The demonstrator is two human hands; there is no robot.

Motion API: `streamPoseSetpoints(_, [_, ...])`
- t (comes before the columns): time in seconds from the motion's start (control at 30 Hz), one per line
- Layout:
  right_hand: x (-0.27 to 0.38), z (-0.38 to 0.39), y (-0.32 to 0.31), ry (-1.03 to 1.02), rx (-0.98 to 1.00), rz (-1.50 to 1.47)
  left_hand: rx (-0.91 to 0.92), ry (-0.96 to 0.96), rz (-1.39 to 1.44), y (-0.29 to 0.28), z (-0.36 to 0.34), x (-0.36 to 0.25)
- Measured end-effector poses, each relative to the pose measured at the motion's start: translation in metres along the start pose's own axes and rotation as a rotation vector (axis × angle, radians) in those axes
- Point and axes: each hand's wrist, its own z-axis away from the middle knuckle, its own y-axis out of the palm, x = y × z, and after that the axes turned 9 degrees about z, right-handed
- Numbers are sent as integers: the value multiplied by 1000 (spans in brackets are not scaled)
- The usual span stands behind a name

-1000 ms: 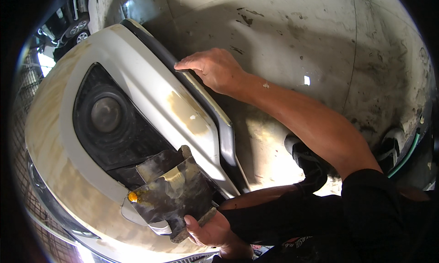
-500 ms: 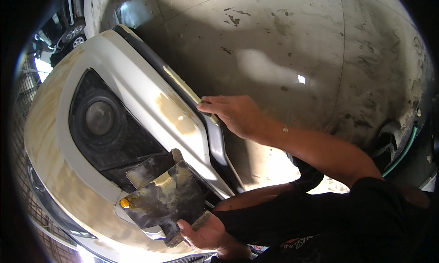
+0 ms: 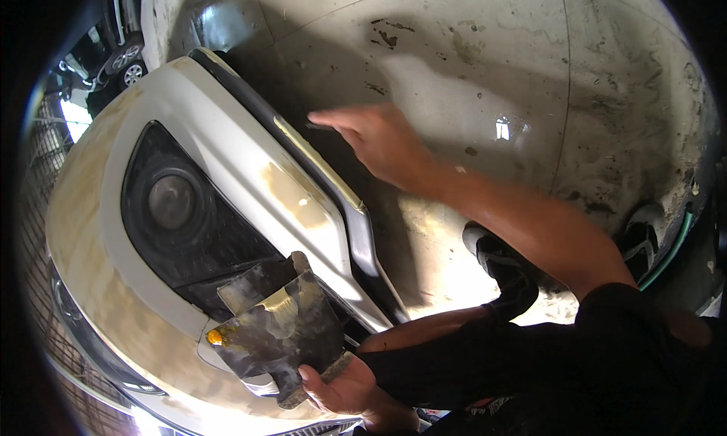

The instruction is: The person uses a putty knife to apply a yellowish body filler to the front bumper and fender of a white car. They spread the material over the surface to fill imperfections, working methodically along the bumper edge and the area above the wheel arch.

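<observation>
My left hand [image 3: 338, 389] grips a dark, smeared putty board [image 3: 291, 337] by its edge, thumb on top. Beige putty lies on the board, with an orange-yellow dab at one corner. A second dark plate [image 3: 254, 288] shows partly behind it. My right hand [image 3: 375, 144] is closed, with a thin dark spreader [image 3: 324, 125] pinched at the fingertips. It hovers just off the bumper's dark lower trim, apart from a long strip of beige putty [image 3: 314, 159]. The white bumper [image 3: 197, 125] carries another beige patch [image 3: 291, 193] beside the trim.
A black fog-lamp recess [image 3: 170, 201] sits in the bumper, and a headlight [image 3: 68, 300] lies further left. Stained concrete floor [image 3: 515, 50] spreads beyond. My shoe [image 3: 485, 243] and a green hose [image 3: 670, 250] are at the right. Another vehicle's wheels [image 3: 129, 61] show upper left.
My right hand has lifted off the trim and moved up and slightly left, uncovering the lower part of the putty strip. My left hand still holds the board in nearly the same place.
</observation>
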Motion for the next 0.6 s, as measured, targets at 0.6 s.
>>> streamPoseSetpoints(0.6, [-8,-90,51,24,152,143,-4,-23,-57,-7,-8,4])
